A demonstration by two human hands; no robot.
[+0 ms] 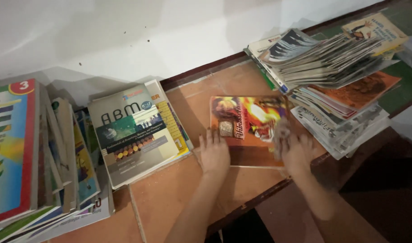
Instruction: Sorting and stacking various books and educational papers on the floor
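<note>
A messy pile of magazines (336,85) is sitting right beside the orange book (248,126), and a grey book (134,130) is lying on the other side. The left hand (213,153) is resting flat and open on the orange book. The right hand (296,150) is blurry, touching its edge; I cannot tell its grip.

Orange book (248,130), centre of frame: paper cover, glossy, catching light. Stack of magazines (336,72), upper right: thin paper, worn curled edges; grey textbook (134,132) at left centre has a smooth, semi-gloss cover. Floor (170,193): matt terracotta tile; wall (170,31) painted, matt, speckled.
</note>
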